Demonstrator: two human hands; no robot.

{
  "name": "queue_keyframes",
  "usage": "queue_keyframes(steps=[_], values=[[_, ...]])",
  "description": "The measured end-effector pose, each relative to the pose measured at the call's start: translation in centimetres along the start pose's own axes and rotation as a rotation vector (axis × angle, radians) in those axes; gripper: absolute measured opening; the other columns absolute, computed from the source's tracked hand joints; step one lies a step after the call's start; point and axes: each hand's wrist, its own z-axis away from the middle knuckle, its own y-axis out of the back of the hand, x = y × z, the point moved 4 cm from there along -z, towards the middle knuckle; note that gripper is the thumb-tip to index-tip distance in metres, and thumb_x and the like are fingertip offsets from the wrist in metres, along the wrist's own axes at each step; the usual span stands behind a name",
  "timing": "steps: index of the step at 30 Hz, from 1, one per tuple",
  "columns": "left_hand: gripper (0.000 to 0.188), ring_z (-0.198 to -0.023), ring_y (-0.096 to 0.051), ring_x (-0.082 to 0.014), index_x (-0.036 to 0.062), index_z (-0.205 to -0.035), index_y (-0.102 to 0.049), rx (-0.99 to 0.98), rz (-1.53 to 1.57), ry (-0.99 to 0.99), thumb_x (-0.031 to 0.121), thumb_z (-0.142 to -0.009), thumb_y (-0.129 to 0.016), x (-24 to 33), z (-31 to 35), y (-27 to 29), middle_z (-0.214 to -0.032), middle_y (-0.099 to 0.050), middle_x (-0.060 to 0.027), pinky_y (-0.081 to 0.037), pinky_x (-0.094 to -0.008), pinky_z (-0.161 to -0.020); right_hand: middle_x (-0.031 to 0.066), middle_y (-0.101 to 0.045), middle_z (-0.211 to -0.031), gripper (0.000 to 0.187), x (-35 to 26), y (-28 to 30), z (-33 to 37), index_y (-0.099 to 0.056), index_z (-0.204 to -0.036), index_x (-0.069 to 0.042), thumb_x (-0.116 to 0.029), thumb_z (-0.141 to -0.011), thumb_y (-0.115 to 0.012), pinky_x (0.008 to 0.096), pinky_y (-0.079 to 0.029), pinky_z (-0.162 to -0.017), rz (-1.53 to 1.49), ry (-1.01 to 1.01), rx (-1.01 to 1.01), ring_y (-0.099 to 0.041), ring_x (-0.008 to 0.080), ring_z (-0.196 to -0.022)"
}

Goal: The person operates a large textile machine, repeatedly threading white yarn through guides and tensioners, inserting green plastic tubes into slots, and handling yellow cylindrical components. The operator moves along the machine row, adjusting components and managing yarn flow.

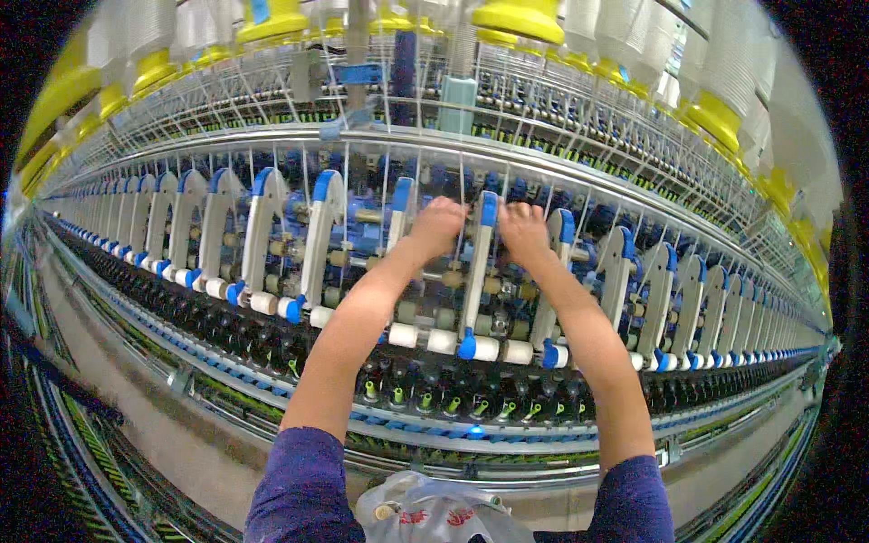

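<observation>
Both my arms reach forward to a long spinning frame, to the back of its row of white drafting arms with blue caps. One such drafting arm point(479, 271) stands between my hands. My left hand point(438, 226) is just left of it, its fingers curled inward beside a white strand point(463, 172) that hangs from above. On the other side, my right hand point(525, 231) lies between this arm and the neighbouring drafting arm point(562, 237), fingers bent down. What the fingertips hold is hidden. White rollers point(442, 341) sit below the arms.
Large white yarn packages with yellow bases point(518, 20) hang overhead. A metal rail point(434, 140) crosses behind my hands. Below the rollers runs a row of dark spindles with green tips point(425, 402). A translucent plastic bag point(434, 511) is in front of my body.
</observation>
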Motion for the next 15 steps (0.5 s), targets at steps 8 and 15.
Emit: queue_keyframes(steps=[8, 15], values=[[0.023, -0.091, -0.061, -0.0307, -0.0008, -0.091, -0.067, -0.261, -0.411, 0.041, 0.010, -0.071, -0.061, -1.0, -0.7, 0.4, -0.088, -0.067, -0.0148, -0.034, -0.0459, -0.099, 0.0117, -0.063, -0.072, 0.023, 1.7, -0.3, 0.8, -0.053, -0.094, -0.004, -0.007, -0.072, -0.059, 0.0419, -0.038, -0.088, 0.069, 0.145, 0.125, -0.058, 0.0300, -0.086], [0.035, -0.104, -0.056, -0.0348, 0.0015, -0.107, -0.054, -0.197, -0.063, 0.341, 0.003, -0.072, -0.058, 5.9, 4.9, 6.0, -0.114, -0.055, -0.0193, -0.046, -0.0438, -0.087, 0.0085, -0.062, -0.094, 0.036, -1.2, 5.9, 4.2, -0.055, -0.110, -0.006, -0.002, -0.075, -0.058, 0.0361, -0.041, -0.080, -0.181, -0.214, 0.121, -0.050, 0.0278, -0.098]])
